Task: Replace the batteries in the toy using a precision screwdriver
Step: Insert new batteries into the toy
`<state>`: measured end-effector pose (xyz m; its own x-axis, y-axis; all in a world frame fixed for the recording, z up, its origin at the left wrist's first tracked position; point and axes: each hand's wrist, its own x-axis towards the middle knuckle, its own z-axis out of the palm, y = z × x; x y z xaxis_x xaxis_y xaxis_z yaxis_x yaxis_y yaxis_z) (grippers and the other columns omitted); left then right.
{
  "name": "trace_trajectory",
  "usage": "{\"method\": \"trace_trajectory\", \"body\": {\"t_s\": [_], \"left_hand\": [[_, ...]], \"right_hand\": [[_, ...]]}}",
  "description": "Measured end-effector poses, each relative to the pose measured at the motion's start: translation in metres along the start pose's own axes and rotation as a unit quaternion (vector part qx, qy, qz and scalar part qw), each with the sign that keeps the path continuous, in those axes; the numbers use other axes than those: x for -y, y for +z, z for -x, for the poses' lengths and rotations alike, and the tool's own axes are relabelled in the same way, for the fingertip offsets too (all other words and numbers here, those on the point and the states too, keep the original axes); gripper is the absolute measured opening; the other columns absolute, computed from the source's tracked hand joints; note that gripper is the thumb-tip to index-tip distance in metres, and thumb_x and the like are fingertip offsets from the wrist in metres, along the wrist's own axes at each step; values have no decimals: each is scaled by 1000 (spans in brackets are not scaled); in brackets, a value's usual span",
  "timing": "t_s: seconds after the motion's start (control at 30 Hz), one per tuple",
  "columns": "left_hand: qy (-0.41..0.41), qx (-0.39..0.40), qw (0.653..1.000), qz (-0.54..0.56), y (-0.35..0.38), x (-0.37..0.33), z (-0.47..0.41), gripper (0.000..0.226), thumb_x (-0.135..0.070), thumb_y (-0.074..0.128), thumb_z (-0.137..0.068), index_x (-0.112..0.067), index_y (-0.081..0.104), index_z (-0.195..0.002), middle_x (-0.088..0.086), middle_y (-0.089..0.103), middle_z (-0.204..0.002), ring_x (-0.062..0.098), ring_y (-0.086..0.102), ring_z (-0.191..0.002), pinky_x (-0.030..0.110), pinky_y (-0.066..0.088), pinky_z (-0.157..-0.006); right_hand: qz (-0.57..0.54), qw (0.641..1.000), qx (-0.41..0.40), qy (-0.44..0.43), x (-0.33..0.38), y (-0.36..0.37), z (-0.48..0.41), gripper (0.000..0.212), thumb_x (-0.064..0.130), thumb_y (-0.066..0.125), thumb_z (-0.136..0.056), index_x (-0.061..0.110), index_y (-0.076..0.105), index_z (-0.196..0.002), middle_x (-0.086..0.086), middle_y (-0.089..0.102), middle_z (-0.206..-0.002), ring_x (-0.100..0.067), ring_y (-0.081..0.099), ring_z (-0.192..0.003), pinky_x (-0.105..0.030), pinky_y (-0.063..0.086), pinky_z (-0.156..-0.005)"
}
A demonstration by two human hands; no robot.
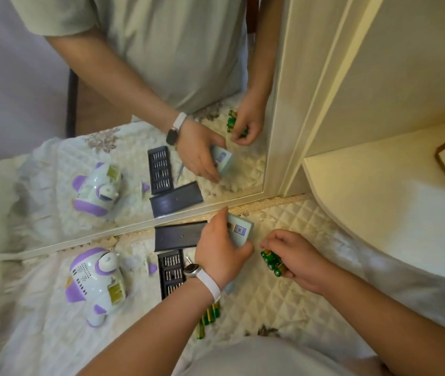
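- The toy (pixel 95 282) lies on its side on the quilted cloth (pixel 283 302), at about eight o'clock from the left hand (pixel 221 253) and well apart from both hands. Its battery bay (pixel 115 292) looks open.
- It seems to be light, hard, smooth plastic that may slide on the cloth, so it is best gripped round its rounded body, not by the purple fins.
- The left hand's fingers curl round a pale box (pixel 240 232) at its twelve o'clock.
- The right hand (pixel 294 256), at three o'clock, clutches a bundle of green batteries (pixel 271 263). They look small, slick and likely to roll.
- The loose batteries (pixel 208 316) at six o'clock are half hidden under the forearm.
- The wrist partly covers the bit tray (pixel 171 272). I cannot clearly make out the screwdriver, and the box's print is blurred.
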<state>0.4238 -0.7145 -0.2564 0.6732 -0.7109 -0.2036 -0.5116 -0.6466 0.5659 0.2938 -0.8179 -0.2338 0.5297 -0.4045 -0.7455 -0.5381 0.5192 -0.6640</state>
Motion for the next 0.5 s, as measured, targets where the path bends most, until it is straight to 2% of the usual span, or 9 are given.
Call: {"method": "trace_trajectory", "body": {"t_s": [0.23, 0.33, 0.4, 0.5], "left_hand": [[96, -58, 994, 3, -43, -2, 53, 82, -41, 71, -68, -21, 41, -142, -6, 59, -123, 12, 54, -109, 28, 47, -88], [139, -77, 987, -28, -56, -2, 79, 80, -37, 73, -69, -20, 42, -141, -7, 59, -122, 11, 55, -106, 25, 47, -84], [159, -79, 982, -60, -63, 0, 94, 82, -36, 74, -68, -20, 41, -141, -5, 60, -120, 13, 56, -102, 26, 50, -79], [173, -84, 976, -98, -71, 2, 114, 82, -38, 72, -65, -18, 43, -139, -4, 64, -113, 15, 60, -93, 23, 48, -70]], "right_hand": [[12, 997, 32, -67, 11, 11, 48, 11, 25, 59, -96, 14, 63, -93, 5, 56, -59, -5, 46, -43, -16, 30, -37], [84, 989, 32, -115, 13, 18, 69, 12, 29, 61, -95, 19, 66, -94, 10, 57, -60, -1, 48, -45, -15, 35, -39], [168, 971, 21, -167, 12, 24, 80, 9, 31, 62, -93, 25, 69, -94, 11, 62, -72, -3, 54, -60, -19, 43, -49], [246, 945, 9, -215, 4, 34, 91, 8, 33, 64, -90, 29, 69, -95, 8, 67, -89, -9, 61, -81, -26, 49, -73]]}}
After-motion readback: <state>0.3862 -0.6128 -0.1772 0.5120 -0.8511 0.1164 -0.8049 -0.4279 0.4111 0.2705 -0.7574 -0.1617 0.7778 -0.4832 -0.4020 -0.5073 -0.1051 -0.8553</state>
